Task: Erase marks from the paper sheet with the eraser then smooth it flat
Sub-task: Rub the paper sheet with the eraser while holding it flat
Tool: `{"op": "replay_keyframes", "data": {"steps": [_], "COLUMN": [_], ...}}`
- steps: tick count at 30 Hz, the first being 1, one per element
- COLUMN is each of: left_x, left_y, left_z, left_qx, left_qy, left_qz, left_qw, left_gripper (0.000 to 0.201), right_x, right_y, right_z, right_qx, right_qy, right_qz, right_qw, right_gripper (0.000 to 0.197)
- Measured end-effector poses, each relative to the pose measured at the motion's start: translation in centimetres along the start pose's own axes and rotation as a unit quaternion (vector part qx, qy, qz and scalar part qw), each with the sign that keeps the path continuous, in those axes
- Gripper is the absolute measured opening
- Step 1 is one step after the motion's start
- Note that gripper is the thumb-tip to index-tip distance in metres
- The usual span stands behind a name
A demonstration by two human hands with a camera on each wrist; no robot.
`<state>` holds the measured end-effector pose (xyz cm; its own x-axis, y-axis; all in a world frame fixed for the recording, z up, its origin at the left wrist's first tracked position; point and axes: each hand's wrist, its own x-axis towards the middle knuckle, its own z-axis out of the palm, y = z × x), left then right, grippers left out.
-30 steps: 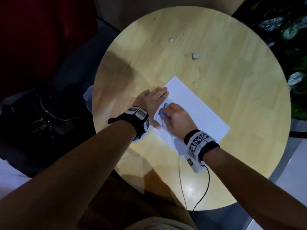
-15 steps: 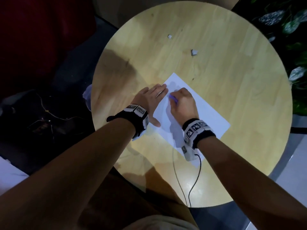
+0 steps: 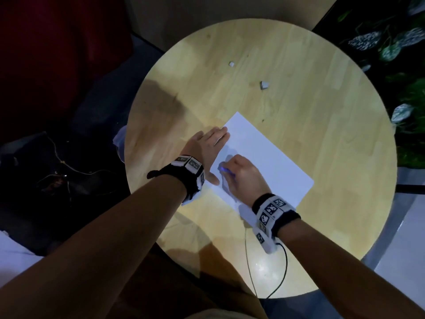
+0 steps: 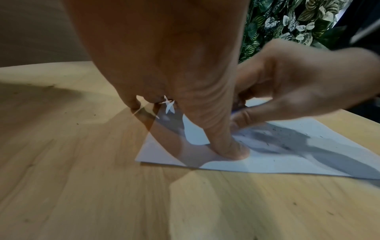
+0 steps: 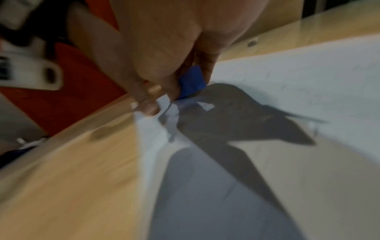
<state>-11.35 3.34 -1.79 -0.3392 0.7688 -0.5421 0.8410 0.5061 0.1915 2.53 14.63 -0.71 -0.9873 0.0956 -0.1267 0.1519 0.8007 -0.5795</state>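
A white paper sheet (image 3: 264, 157) lies at an angle on the round wooden table (image 3: 299, 88). My left hand (image 3: 207, 146) lies flat with straight fingers on the sheet's left edge, its thumb (image 4: 230, 146) pressing the paper (image 4: 287, 159). My right hand (image 3: 241, 173) pinches a small blue eraser (image 3: 224, 169) and holds it against the sheet close to my left thumb. In the right wrist view the eraser (image 5: 192, 82) sticks out below my curled fingers (image 5: 164, 78) onto the paper (image 5: 287, 81). Dark eraser crumbs (image 4: 275, 129) speckle the paper.
Two small white scraps (image 3: 264, 85) (image 3: 231, 64) lie on the far half of the table. A thin black cable (image 3: 282, 261) runs from my right wrist band over the near table edge. Leafy plants (image 3: 391, 42) stand at the right, dark floor at the left.
My right hand has slid the eraser back down the sheet toward me, after rubbing up near the top corner half a second ago. My left hand has stayed flat on the sheet's edge.
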Motion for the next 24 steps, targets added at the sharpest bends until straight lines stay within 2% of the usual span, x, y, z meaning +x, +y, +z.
{"op": "replay_keyframes", "data": {"steps": [3, 5, 8, 10, 14, 17, 20, 22, 24], "left_x": [-0.1, -0.1, -0.2, -0.1, -0.2, -0.3, -0.7, -1.4, -2.5], "left_y": [0.2, 0.3, 0.2, 0.1, 0.5, 0.7, 1.0, 1.5, 2.1], "left_z": [-0.1, 0.0, 0.0, -0.1, 0.0, 0.0, 0.2, 0.8, 1.7], "left_qx": [0.0, -0.003, 0.001, 0.006, -0.01, -0.008, 0.011, 0.03, 0.031], "left_qy": [-0.003, -0.002, 0.009, 0.011, 0.007, 0.019, 0.034, 0.042, 0.064], "left_qz": [-0.001, -0.001, 0.0, 0.002, -0.006, -0.007, -0.014, -0.019, -0.016], "left_qw": [1.0, 1.0, 1.0, 1.0, 1.0, 1.0, 0.999, 0.998, 0.997], "left_gripper": [0.137, 0.137, 0.137, 0.136, 0.136, 0.135, 0.135, 0.134, 0.128], "right_x": [3.3, 2.8, -0.9, -0.4, 3.5, 1.3, -1.8, -2.3, -2.8], "right_y": [3.0, 2.8, -0.4, 0.2, 2.8, 0.7, -0.1, 1.4, 3.1], "right_z": [-1.0, -0.1, 1.3, 0.2, -0.9, 0.8, 1.0, 0.4, 0.2], "right_qx": [-0.027, -0.018, -0.006, -0.019, -0.029, -0.002, 0.025, 0.04, 0.015], "right_qy": [0.085, 0.117, 0.043, 0.008, 0.093, 0.09, 0.027, 0.044, 0.093], "right_qz": [0.092, 0.107, 0.015, -0.013, 0.116, 0.099, 0.07, 0.085, 0.118], "right_qw": [0.992, 0.987, 0.999, 1.0, 0.988, 0.991, 0.997, 0.995, 0.989], "right_gripper": [0.013, 0.014, 0.014, 0.011, 0.014, 0.013, 0.013, 0.013, 0.012]}}
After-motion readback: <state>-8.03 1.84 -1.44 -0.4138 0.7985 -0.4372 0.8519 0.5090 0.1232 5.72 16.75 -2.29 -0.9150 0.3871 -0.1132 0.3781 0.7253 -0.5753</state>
